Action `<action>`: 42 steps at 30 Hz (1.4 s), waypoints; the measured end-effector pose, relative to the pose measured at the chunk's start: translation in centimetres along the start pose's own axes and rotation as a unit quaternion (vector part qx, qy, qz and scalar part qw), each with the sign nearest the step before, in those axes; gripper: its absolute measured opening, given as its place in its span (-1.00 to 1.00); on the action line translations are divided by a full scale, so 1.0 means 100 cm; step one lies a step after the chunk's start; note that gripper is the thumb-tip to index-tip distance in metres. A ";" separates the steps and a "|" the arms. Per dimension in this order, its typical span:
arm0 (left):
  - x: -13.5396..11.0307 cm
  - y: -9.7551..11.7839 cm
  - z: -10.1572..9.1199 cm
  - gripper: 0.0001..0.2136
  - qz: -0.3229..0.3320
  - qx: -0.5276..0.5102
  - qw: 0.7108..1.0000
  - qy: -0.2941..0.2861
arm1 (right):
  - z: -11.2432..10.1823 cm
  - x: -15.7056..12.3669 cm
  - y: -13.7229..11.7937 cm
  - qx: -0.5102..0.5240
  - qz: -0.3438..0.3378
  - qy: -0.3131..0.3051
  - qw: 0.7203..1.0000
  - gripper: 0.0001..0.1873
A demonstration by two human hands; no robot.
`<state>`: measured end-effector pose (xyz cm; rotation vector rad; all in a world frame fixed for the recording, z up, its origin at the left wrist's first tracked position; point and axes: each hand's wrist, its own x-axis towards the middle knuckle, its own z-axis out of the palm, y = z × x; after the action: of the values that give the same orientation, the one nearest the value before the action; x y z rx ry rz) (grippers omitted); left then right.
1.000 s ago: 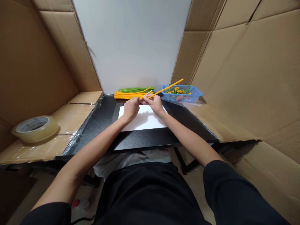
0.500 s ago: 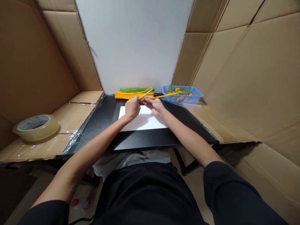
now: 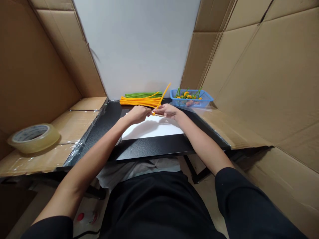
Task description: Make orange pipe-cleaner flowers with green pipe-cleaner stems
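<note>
My left hand (image 3: 136,114) and my right hand (image 3: 168,111) meet above a white sheet of paper (image 3: 152,130) on the black table (image 3: 149,147). Both pinch the lower end of one orange pipe cleaner (image 3: 162,96), which slants up and to the right from my fingers. Whether the thin white stick is still in my left fingers is hidden. Behind my hands lies a bundle of orange pipe cleaners (image 3: 139,100), with a bundle of green pipe cleaners (image 3: 143,95) behind it.
A blue plastic basket (image 3: 191,98) with small orange and green pieces stands at the back right. A roll of clear tape (image 3: 33,137) rests on the cardboard ledge at left. Cardboard walls close in both sides; a white wall is behind.
The orange pipe cleaner's free end has swung from pointing right toward the basket to pointing steeply upward. Both hands have shifted slightly toward me and lower.
</note>
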<state>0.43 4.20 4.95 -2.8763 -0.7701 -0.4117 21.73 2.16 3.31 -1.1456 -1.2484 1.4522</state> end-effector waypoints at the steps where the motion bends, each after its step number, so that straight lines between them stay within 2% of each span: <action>1: 0.000 0.002 0.001 -0.75 0.005 0.023 1.000 -0.007 | 0.000 0.001 0.000 -0.019 -0.006 0.014 1.000 -0.86; 3: 0.000 0.005 0.003 -0.73 -0.002 0.059 0.998 -0.009 | 0.001 0.002 -0.001 -0.062 -0.033 0.056 0.996 -0.83; 5: 0.001 0.007 0.006 -0.72 -0.036 0.079 0.996 0.002 | 0.003 0.004 -0.001 -0.096 -0.080 0.094 0.988 -0.78; 9: 0.005 0.008 0.012 -0.72 -0.144 0.068 0.987 0.028 | 0.010 0.009 0.000 -0.120 -0.171 0.125 0.970 -0.70; 13: 0.009 0.009 0.016 -0.73 -0.241 0.035 0.968 0.054 | 0.020 0.013 0.004 -0.177 -0.213 0.194 0.941 -0.66; 15: 0.011 0.010 0.018 -0.73 -0.271 0.011 0.960 0.070 | 0.027 0.014 0.006 -0.147 -0.224 0.211 0.940 -0.68; 17: 0.012 0.011 0.020 -0.72 -0.292 -0.015 0.952 0.095 | 0.034 0.013 0.008 -0.074 -0.229 0.211 0.947 -0.72; 20: 0.013 0.010 0.023 -0.71 -0.301 -0.058 0.941 0.141 | 0.040 0.010 0.007 0.031 -0.175 0.212 0.961 -0.77; 22: 0.013 0.009 0.025 -0.70 -0.297 -0.090 0.936 0.168 | 0.040 0.008 0.005 0.087 -0.113 0.206 0.968 -0.82; 25: 0.013 0.008 0.026 -0.70 -0.266 -0.138 0.934 0.193 | 0.035 0.005 0.001 0.170 -0.024 0.159 0.972 -0.89; 28: 0.010 0.004 0.023 -0.70 -0.198 -0.176 0.943 0.200 | 0.028 0.003 -0.001 0.219 0.048 0.107 0.969 -0.87; 31: 0.006 -0.003 0.016 -0.70 -0.120 -0.188 0.958 0.182 | 0.019 0.002 -0.002 0.214 0.075 0.076 0.971 -0.87; 33: 0.002 -0.009 0.010 -0.72 -0.064 -0.185 0.970 0.146 | 0.013 0.001 -0.003 0.160 0.071 0.065 0.982 -0.87; 37: -0.001 -0.009 0.000 -0.76 0.031 -0.132 0.990 0.048 | 0.000 -0.002 -0.005 -0.036 0.032 0.039 0.998 -0.84; 40: -0.001 0.000 -0.003 -0.75 0.051 -0.060 0.997 -0.009 | -0.004 -0.004 -0.005 -0.160 0.005 0.044 0.986 -0.82; 42: -0.001 0.004 -0.002 -0.73 0.043 -0.027 0.998 -0.023 | -0.001 -0.004 -0.004 -0.201 -0.022 0.055 0.978 -0.82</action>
<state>0.50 3.73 5.10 -2.9662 -0.6487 -0.3617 21.95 1.80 3.74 -1.4324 -1.5215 1.1133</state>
